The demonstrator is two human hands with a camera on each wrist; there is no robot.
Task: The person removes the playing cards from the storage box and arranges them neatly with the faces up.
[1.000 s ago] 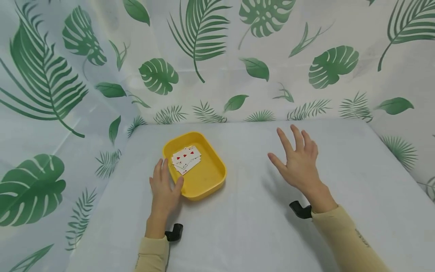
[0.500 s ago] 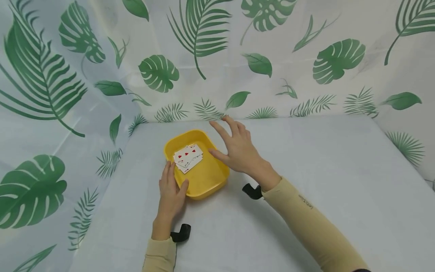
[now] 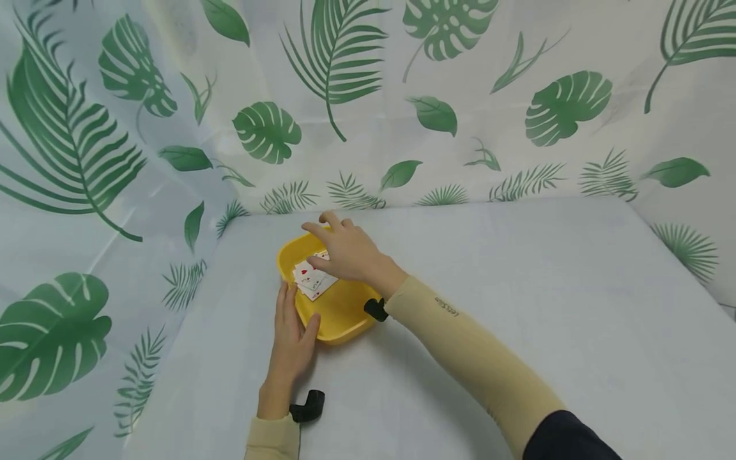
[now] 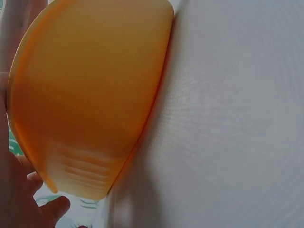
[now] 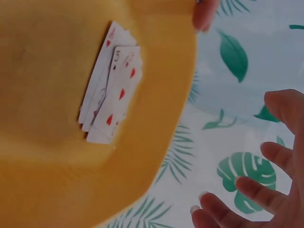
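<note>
Two hands, both open

The left hand (image 3: 291, 338) lies flat, fingers straight and thumb spread. The right hand (image 3: 343, 253) reaches across on an outstretched, sleeved arm, palm down, fingers spread and loosely bent, gripping nothing.

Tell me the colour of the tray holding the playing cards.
The tray is yellow, clearest in the head view; the cards lie in it.

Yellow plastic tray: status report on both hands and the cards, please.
Left hand rests flat against the yellow plastic tray, steadying its near-left rim. Right hand open, fingers spread above the small stack of playing cards, contact unclear. Nothing in the way.
</note>
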